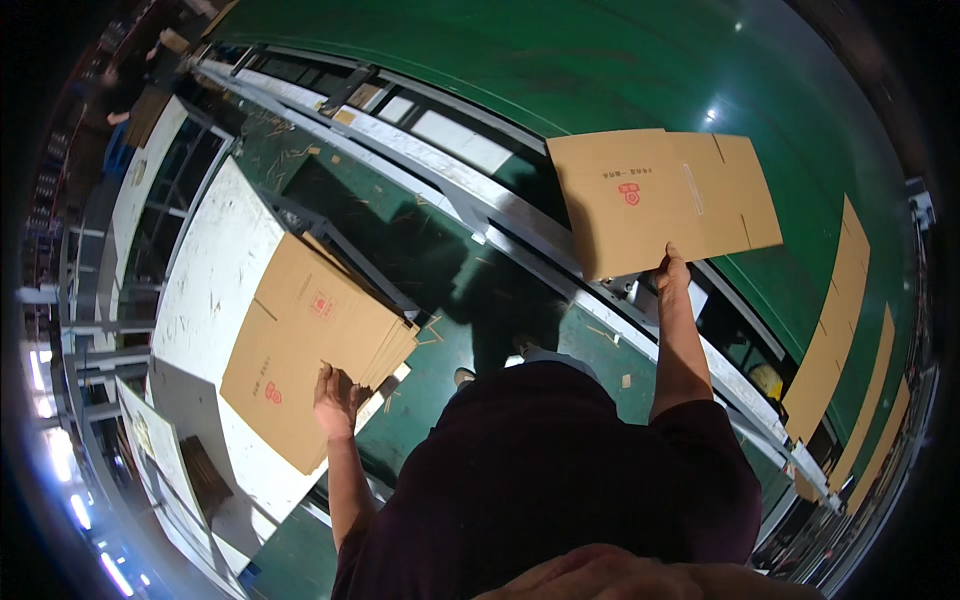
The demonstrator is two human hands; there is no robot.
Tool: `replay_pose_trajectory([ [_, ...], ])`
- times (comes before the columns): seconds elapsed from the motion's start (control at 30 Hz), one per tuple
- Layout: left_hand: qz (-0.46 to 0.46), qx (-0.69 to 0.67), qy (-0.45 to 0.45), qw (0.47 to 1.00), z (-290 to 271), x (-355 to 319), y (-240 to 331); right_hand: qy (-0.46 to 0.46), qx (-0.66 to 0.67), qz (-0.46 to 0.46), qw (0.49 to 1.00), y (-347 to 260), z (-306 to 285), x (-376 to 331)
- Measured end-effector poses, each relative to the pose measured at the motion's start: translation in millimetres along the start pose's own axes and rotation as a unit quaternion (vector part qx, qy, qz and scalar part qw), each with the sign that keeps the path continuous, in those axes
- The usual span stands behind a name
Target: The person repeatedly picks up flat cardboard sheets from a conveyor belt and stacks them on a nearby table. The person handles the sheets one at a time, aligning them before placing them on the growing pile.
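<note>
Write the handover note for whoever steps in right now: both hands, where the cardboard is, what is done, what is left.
Right hand: arm stretched forward, gripping the near edge of one flattened cardboard box, held over the green conveyor belt.
Left hand: resting on the near edge of the stack of flattened boxes on the white table to the left.
Done: several flat boxes already lie in a row along the belt on the right.
Left: the held box is not yet laid down; a stack remains on the table.
</note>
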State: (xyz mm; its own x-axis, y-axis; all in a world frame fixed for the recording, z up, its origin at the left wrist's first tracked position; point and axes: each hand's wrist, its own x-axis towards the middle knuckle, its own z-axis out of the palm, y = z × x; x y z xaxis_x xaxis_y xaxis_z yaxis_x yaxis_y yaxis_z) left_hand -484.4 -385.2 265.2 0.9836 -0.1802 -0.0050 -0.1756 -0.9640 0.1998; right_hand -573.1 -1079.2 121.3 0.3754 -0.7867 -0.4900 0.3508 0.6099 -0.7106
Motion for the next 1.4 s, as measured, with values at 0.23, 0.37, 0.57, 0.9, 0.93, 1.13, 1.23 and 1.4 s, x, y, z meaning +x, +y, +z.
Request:
replay_pose_trajectory([
  [0.23, 0.0, -0.05, 0.034, 0.998, -5.7, -5.7, -0.2, -0.269, -0.015, 0.08, 0.96, 0.8, 183.0, -153.3],
  [0.37, 0.018, -0.078, 0.075, 0.994, -11.6, -7.6, 1.3, -0.438, -0.102, 0.115, 0.886, 84.6, 230.2, -264.5],
  [0.57, 0.014, -0.058, 0.088, 0.994, -6.8, -28.8, -8.8, -0.49, -0.193, 0.278, 0.804, 182.7, 250.0, -487.2],
  [0.9, 0.138, -0.18, 0.094, 0.969, -11.2, -119.0, -26.8, -0.42, -0.306, 0.476, 0.709, 269.3, 191.0, -581.0],
  [0.93, 0.197, -0.189, 0.13, 0.953, -26.3, -136.6, -30.4, -0.413, -0.32, 0.489, 0.698, 267.6, 191.3, -589.6],
  [1.13, -0.074, -0.35, 0.11, 0.927, -115.3, -133.7, -44.9, -0.464, -0.439, 0.541, 0.547, 294.7, 182.2, -578.7],
  [1.23, 0.08, -0.241, 0.176, 0.951, -112.6, -82.9, -30.3, -0.627, -0.539, 0.416, 0.377, 291.5, 178.5, -554.8],
  [1.4, 0.067, -0.08, 0.095, 0.99, -75.1, -59.2, -7.2, -0.7, -0.605, 0.298, 0.235, 197.4, 255.0, -480.1],
])
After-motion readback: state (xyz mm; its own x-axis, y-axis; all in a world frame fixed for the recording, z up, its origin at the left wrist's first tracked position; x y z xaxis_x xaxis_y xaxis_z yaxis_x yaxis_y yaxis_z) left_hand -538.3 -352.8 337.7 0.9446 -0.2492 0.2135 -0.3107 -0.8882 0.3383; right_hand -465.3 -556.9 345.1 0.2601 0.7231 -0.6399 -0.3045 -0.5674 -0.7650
